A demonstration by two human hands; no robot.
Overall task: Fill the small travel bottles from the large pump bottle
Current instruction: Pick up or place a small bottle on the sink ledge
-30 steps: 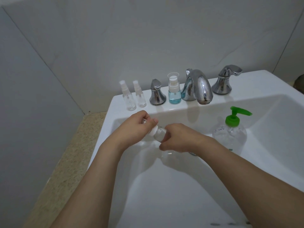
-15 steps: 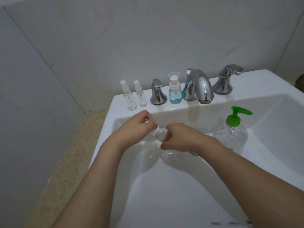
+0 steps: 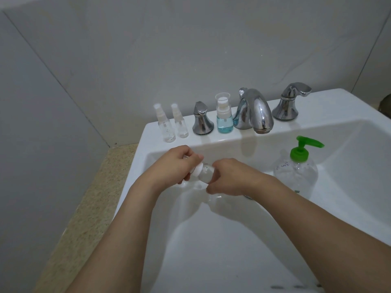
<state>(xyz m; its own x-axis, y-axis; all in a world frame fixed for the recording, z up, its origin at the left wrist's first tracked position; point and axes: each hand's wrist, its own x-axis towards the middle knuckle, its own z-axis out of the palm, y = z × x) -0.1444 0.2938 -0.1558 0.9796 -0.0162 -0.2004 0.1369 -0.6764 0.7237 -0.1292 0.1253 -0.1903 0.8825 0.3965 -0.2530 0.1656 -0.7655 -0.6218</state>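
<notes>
Over the sink (image 3: 211, 240), a left hand (image 3: 179, 163) grips a small bottle's (image 3: 206, 174) white cap (image 3: 196, 169) while right-hand (image 3: 228, 177) fingers curl round its body; a slippery twist could drop it. The pump bottle (image 3: 296, 172) stands nearby.

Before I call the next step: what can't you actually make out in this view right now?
- Small clear bottle: mostly covered by the left hand and right hand; fill level unreadable.
- White cap: fingers hide whether it is loosened.
- Drain: mostly behind the right wrist.
- Pump bottle: label writing too small; base hidden by the forearm.
- Two spray bottles: contents too small to judge.
</notes>
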